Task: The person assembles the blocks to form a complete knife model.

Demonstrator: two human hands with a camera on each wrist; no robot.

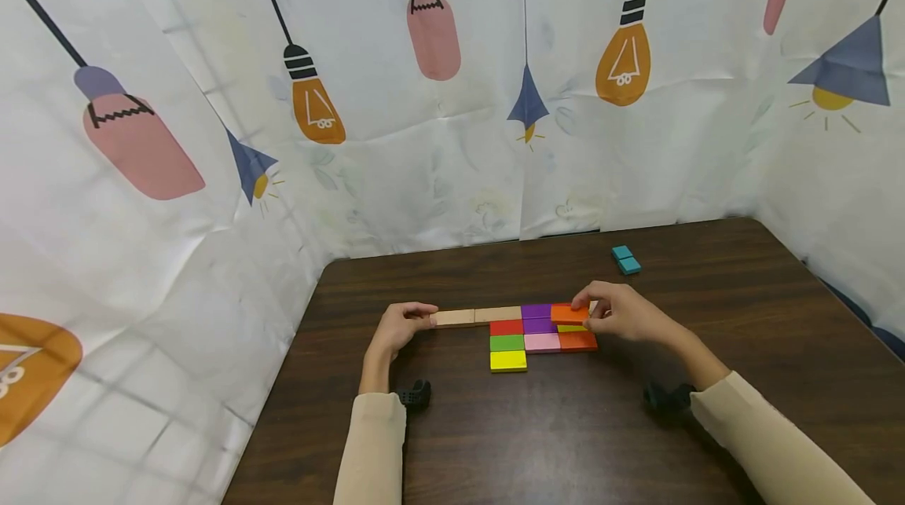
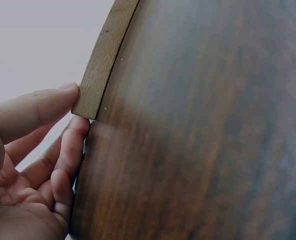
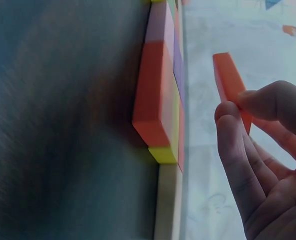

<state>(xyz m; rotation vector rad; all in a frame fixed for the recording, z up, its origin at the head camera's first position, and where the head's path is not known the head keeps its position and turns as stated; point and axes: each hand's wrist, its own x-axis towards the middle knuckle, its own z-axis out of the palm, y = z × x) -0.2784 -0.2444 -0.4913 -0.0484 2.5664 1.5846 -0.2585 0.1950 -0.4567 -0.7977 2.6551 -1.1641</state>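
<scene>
At the left end of a flat row, my left hand (image 1: 397, 330) pinches the tip of a plain wooden block (image 1: 454, 319), thumb and a finger touching its end (image 2: 95, 90). Another plain block (image 1: 498, 315) adjoins it. My right hand (image 1: 625, 312) pinches an orange block (image 1: 568, 315) between thumb and fingers, lifted above the rows in the right wrist view. Beneath and around it lie purple blocks (image 1: 536, 311), a partly covered yellow block (image 1: 571, 328), a pink block (image 1: 542, 343) and a red-orange block (image 1: 578, 342). Red (image 1: 506, 327), green (image 1: 507, 343) and yellow (image 1: 508, 362) blocks line the left side.
Two teal blocks (image 1: 625, 260) lie apart near the back of the dark wooden table (image 1: 537, 434). A white curtain (image 1: 452, 159) printed with lamps hangs behind the table. Dark straps with a device (image 1: 415, 395) sit at both wrists.
</scene>
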